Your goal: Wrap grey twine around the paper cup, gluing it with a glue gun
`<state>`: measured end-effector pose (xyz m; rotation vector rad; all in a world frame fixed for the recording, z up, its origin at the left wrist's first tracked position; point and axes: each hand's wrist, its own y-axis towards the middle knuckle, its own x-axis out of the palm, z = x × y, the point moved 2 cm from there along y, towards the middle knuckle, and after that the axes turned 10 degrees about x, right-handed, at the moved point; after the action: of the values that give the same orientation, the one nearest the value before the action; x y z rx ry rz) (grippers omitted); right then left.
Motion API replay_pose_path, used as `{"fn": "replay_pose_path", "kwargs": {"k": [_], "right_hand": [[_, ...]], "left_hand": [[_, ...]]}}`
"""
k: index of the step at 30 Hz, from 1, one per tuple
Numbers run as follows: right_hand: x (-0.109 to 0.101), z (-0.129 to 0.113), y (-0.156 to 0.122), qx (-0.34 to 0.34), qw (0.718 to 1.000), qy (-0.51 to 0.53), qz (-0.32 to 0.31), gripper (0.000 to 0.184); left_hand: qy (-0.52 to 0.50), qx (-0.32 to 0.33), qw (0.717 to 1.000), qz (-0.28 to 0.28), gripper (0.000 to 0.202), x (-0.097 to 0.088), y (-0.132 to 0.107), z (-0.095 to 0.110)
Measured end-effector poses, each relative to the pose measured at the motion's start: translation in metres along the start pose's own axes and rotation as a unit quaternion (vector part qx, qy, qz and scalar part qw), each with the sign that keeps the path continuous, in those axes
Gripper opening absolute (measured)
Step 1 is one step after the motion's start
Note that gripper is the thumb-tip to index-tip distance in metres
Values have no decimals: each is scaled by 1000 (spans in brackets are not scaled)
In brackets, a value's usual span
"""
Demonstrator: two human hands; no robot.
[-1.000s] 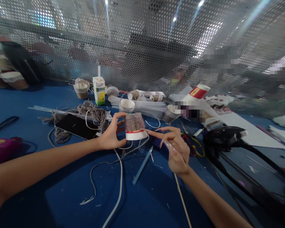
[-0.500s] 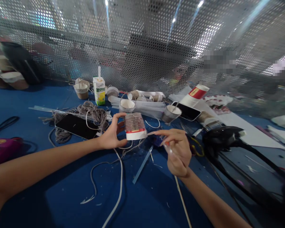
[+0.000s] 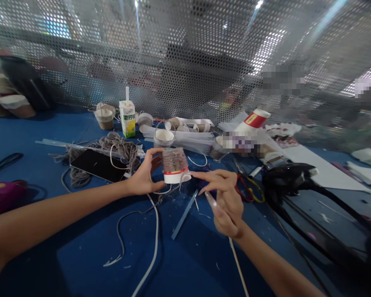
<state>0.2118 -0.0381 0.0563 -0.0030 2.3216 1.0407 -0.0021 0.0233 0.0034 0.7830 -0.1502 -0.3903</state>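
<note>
My left hand (image 3: 145, 171) is closed round a small paper cup (image 3: 176, 177), thumb below and fingers above. Grey cord (image 3: 175, 159) is wound about most of the cup; a red band and white edge show at its lower end. A loose length of cord trails from the cup onto the table. My right hand (image 3: 225, 198) is at the cup's right, its index finger stretched to the lower edge, touching or almost touching the cord there. Its thumb stands apart from the index finger, and I see nothing held between them.
The blue table (image 3: 89, 247) carries a glue stick (image 3: 185, 214), a white cable (image 3: 157, 239), scissors (image 3: 256, 189) and a phone (image 3: 95, 163). Behind are a drink carton (image 3: 128, 119), cups and a grey cord pile (image 3: 117, 142). A black stand (image 3: 284, 177) is at right.
My right hand has shifted slightly left and down, its index finger now against the cup's lower edge and thumb lower. The loose cord end has moved up against the cup. My left hand keeps its hold.
</note>
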Motion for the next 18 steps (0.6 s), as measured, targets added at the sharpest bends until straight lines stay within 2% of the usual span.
{"fn": "replay_pose_path", "kwargs": {"k": [2,3,6,8,10,11,12,13,14,15,17,18], "right_hand": [[3,-1,0,-2,1000,-6,-27,14],[5,-1,0,-1,1000,-1,-16,16],[4,8,1,14,996,36,82,26],[-4,18,8,26,990,37,131,29],[-23,28,21,30,988,-34,145,28],[-35,32,31,33,982,-115,147,22],[-50,36,43,44,962,-216,160,20],[-65,41,56,66,932,-309,176,24],[-79,47,70,103,899,-394,165,34],[-90,54,85,144,863,-471,116,41],[-104,74,112,214,785,-580,-44,44],[-108,83,123,225,775,-584,-84,43]], "left_hand": [[-3,5,1000,-1,70,1,0,1],[-4,7,1000,1,70,1,0,1],[-8,13,1000,10,71,0,0,0],[-9,11,1000,15,71,-1,-1,-1],[-5,3,1000,19,71,-1,-2,-2],[-3,0,1000,20,71,-2,-2,-2],[0,-4,1000,19,71,-1,-2,-2],[2,-6,1000,16,71,-1,-2,-1],[3,-8,1000,11,70,-1,-2,0],[3,-12,1000,7,70,0,-2,0],[3,-19,1000,2,70,1,-2,1],[4,-21,1000,3,70,1,-2,1]]}}
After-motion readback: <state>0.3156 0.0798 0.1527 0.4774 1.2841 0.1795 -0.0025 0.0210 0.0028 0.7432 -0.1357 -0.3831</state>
